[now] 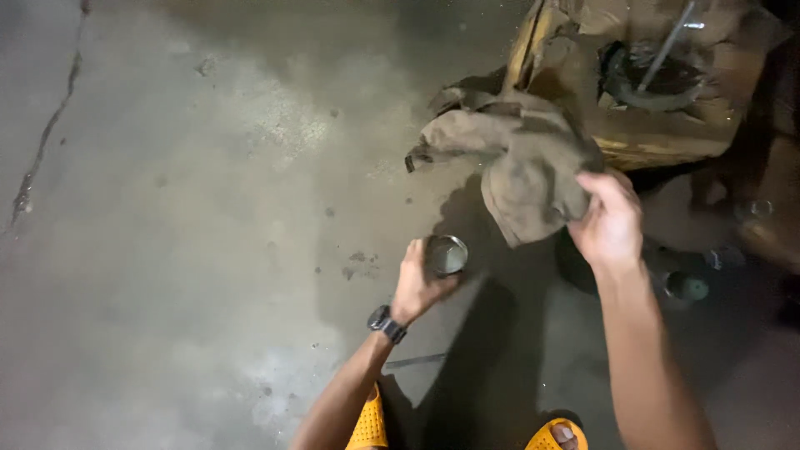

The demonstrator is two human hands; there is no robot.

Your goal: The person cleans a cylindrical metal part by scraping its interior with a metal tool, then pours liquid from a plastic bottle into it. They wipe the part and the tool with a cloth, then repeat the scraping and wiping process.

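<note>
Nearest the camera, at the bottom edge, two orange perforated sandals (371,427) stand on the grey concrete floor (183,275), with toes showing in the one on the person's right. Just above them the left forearm reaches up, a dark wristwatch (387,323) strapped round the wrist. The left hand (417,279) has its fingers closed round a small round metal cup (447,255), gripping it by the side with the open mouth tilted toward the camera; the cup is held above the floor, slightly to the left of the body's shadow. Farther out and to the right, the right hand (610,223) is raised, its fingers pinched shut on the lower edge of a dirty brownish-grey rag (521,162), which hangs bunched and crumpled from the grip, spreading up and to the left, well above the cup and not touching it. Beyond the right forearm, low on the floor, lies a dark round object with a green cap (687,287), too dim to tell apart clearly. Farthest off, at the top right, sits a worn yellowish-brown wooden crate (658,137) holding a dark round part with a thin metal rod (667,46) leaning across it.
</note>
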